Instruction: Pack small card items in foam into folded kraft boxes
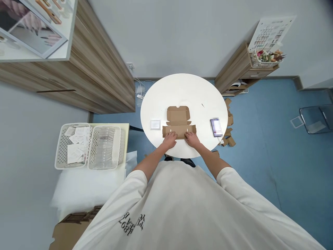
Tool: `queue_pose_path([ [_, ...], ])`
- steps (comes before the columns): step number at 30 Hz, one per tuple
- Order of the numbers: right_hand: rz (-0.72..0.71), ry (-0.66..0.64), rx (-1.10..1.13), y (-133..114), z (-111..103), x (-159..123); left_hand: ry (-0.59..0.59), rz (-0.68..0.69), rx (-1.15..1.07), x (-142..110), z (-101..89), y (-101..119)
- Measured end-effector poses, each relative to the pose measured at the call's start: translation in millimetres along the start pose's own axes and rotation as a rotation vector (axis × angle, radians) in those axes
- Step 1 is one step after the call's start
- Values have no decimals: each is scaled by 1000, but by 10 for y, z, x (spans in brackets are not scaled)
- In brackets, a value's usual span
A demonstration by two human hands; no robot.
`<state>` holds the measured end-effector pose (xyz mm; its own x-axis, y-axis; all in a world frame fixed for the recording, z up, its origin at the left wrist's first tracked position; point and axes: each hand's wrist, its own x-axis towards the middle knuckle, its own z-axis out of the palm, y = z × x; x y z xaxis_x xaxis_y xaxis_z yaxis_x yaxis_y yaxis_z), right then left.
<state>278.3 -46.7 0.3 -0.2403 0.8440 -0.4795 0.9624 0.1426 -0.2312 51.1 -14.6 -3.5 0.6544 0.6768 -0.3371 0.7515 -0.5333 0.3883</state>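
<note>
An unfolded brown cardboard box (179, 114) lies flat on the round white table (182, 88), its wide near panel toward me. My left hand (170, 139) rests on the left part of that panel, fingers stretched forward over the cardboard. On the right part lies my right hand (192, 139), its fingers also extended. Both hands appear to press on the panel; the thumbs are hard to make out. Left of the box sits a small white rectangular case (155, 125). Toward the table's right edge is a purple-and-white item (216, 127), blurred out.
A small dark sliver (203, 105) lies on the table. To the left, two white baskets (90, 146) hold paper cards and clear plastic pieces. Folded cardboard boxes (230, 140) are on the floor at right. Wooden cabinets (104, 62) flank the table.
</note>
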Motion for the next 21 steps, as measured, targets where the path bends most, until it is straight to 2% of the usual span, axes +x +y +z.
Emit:
queue_pose_path([
  [4,-7,-18,26,38,-97,47,-31,-70,-30,200,-14,163],
  [7,-5,-33,59,67,-155,94,-53,-144,-52,294,-25,195],
  [9,13,-20,112,95,-215,156,-60,-141,-43,318,-30,187],
  [12,92,122,215,166,-358,323,-70,-114,-17,322,-27,171],
  [15,239,273,309,259,-524,556,-89,-119,-7,319,-12,167],
  [18,335,244,411,341,-638,781,-109,-131,-18,326,6,165],
  [21,326,214,524,392,-677,915,-98,-143,-53,340,22,156],
])
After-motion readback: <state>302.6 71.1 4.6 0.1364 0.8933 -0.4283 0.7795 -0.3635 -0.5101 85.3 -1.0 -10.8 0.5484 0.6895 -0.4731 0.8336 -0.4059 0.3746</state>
